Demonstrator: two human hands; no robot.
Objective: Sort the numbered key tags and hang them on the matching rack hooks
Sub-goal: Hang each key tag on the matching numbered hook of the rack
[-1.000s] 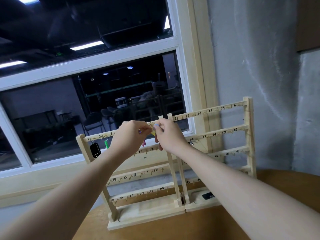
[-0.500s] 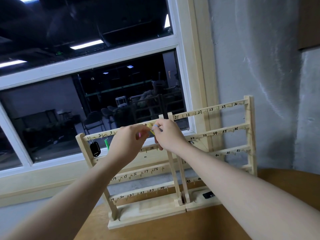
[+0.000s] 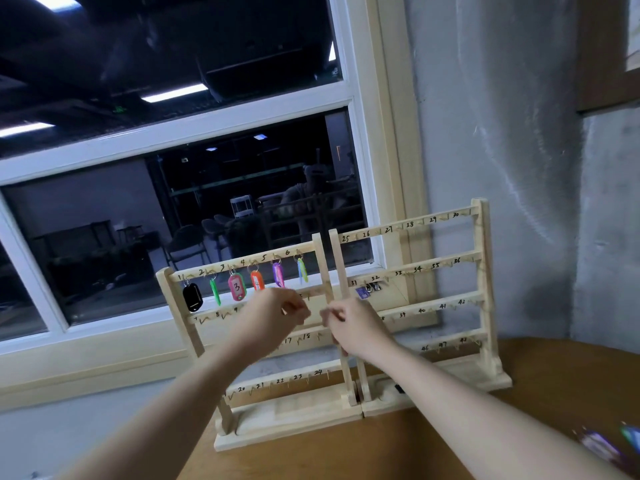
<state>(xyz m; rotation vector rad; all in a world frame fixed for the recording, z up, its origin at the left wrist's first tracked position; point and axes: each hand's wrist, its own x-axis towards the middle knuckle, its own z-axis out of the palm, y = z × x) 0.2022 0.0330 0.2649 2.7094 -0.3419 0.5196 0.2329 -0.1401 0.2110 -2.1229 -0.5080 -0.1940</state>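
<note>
6 tags (image 3: 237, 286) hang on the top-left rail, both hands (image 3: 273, 317) look loosely curled and empty, and loose tags (image 3: 604, 445) sit bottom-right on the table, nearer the right hand (image 3: 353, 323).

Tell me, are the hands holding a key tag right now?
No tag shows in either. The left hand and right hand hang with loosely curled fingers in front of the rack, below the hung key tags.
</note>
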